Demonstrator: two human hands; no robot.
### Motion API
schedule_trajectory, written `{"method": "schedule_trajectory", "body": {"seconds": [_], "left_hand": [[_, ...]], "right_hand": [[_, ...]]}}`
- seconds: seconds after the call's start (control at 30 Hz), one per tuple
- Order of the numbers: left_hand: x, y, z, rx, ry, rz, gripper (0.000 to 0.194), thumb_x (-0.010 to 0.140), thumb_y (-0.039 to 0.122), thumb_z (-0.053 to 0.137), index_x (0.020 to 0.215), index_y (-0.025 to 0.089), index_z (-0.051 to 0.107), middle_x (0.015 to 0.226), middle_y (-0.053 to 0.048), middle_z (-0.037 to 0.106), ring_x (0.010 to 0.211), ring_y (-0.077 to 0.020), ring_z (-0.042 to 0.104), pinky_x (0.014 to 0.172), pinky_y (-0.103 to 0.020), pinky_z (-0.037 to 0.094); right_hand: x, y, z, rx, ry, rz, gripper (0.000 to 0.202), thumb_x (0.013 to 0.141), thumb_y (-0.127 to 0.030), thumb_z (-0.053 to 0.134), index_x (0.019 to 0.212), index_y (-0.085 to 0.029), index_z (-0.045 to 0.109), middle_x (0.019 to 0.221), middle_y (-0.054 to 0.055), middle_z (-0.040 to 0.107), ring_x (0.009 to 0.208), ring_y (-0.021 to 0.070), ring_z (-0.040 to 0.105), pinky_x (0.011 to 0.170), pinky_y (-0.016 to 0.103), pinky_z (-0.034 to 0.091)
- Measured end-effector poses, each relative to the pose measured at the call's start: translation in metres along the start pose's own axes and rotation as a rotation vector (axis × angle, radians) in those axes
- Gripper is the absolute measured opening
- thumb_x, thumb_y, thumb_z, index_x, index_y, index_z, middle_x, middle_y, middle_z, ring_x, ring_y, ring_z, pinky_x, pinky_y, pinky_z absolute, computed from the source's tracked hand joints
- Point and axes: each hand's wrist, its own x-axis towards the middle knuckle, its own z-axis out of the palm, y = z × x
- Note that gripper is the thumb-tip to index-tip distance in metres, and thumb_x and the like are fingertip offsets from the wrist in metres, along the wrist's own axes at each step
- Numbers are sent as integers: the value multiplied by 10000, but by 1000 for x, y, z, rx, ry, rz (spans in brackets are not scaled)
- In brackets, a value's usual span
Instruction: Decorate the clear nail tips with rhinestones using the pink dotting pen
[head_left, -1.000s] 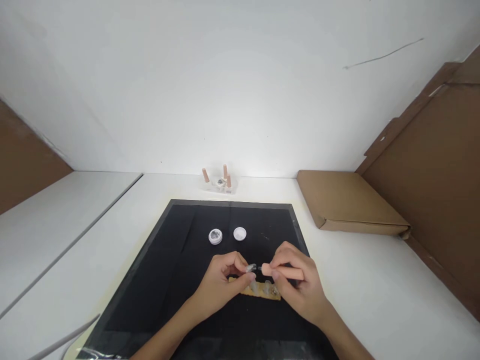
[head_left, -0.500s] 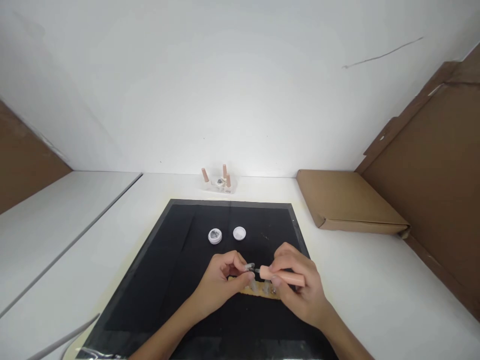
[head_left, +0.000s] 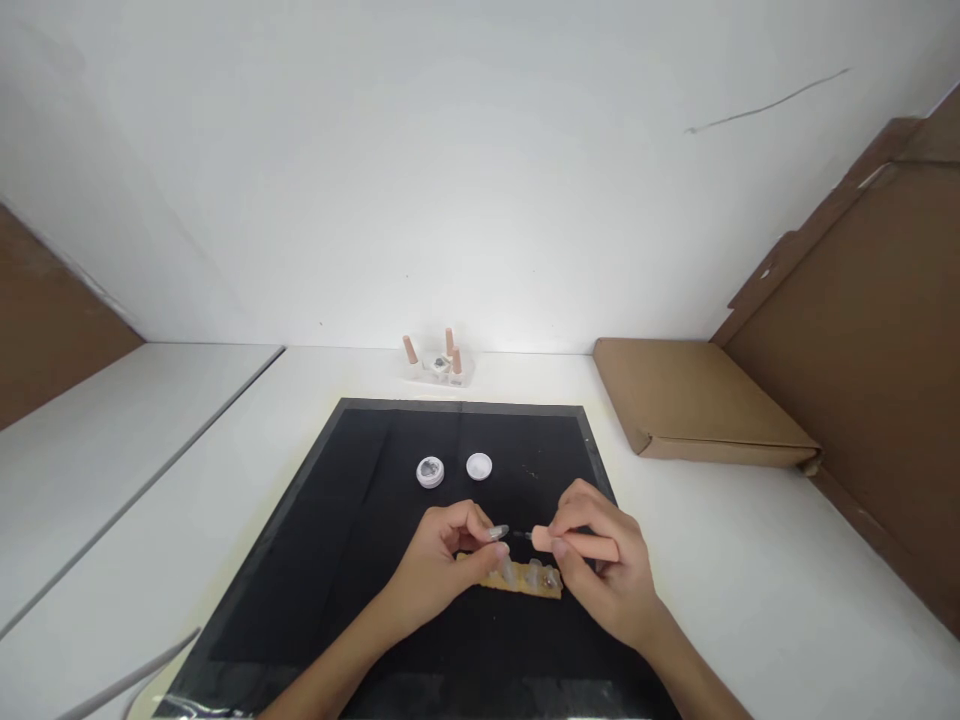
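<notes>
Between thumb and fingertips, my left hand (head_left: 442, 560) pinches a silvery false nail (head_left: 497, 533). My right hand (head_left: 604, 560) is closed around the peach handle of a nail polish brush (head_left: 577, 543). Its dark bristle end points left at the nail, with a small gap between them. Just below both hands lies a yellowish strip (head_left: 525, 590) bearing several clear, nail-like pieces (head_left: 534, 573). My left fingers hide the strip's left part.
A white jar (head_left: 430, 473) with silvery contents and a white lid (head_left: 479, 467) sit on the black mat (head_left: 360, 540). Behind is a clear tray (head_left: 416, 378) of peach-capped bottles. To the right lies a cardboard box (head_left: 705, 400), near a tall cardboard panel (head_left: 885, 350).
My right hand has drawn the brush a little to the right, so its tip is now apart from the nail. The left hand stays nearly still.
</notes>
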Motion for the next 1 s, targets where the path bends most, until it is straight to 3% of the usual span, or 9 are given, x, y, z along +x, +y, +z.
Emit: {"method": "schedule_trajectory", "body": {"seconds": [0.17,0.33,0.47,0.63,0.77,0.93,1.0], "left_hand": [[-1,0,0,14,-8,-4,280,693,248,712,589,142,475,631,27,530,561,-92,558,541,-213,442],[-1,0,0,14,2,-7,297,688,282,720,586,142,479,630,33,518,551,-92,564,539,-214,448],[-1,0,1,8,2,-16,307,678,288,729,588,143,474,631,29,531,554,-95,572,539,-215,448],[-1,1,1,-2,17,-25,317,662,301,740,582,143,478,623,32,528,551,-103,584,537,-223,460],[0,0,0,12,8,-13,306,668,300,737,583,141,489,618,24,545,549,-102,576,537,-224,459],[-1,-1,-1,-1,9,-6,312,681,306,729,587,143,479,623,34,521,544,-98,573,531,-221,452],[0,-1,-1,13,11,-11,324,673,320,734,580,142,479,619,30,527,545,-98,568,534,-222,449]], "right_hand": [[-1,0,1,10,-63,-50,108,760,-95,532,757,-200,559,611,0,549,563,139,486,494,261,401],[-2,0,1,11,2,-8,105,783,-115,511,736,-204,541,603,0,520,564,147,479,492,272,398],[-1,-1,1,16,-73,-30,102,776,-106,531,775,-203,564,632,5,558,567,143,499,501,266,408],[-4,2,1,25,27,43,106,795,-115,509,750,-205,540,630,-5,509,571,143,495,506,265,406],[-4,4,1,21,-53,-13,104,779,-102,527,778,-201,558,643,1,541,575,140,497,509,263,403],[-5,6,2,27,31,54,106,798,-115,511,747,-205,534,640,0,514,584,144,495,515,270,407],[-5,5,1,35,-7,24,94,790,-120,518,764,-204,552,642,4,528,587,147,498,512,271,408]]}}
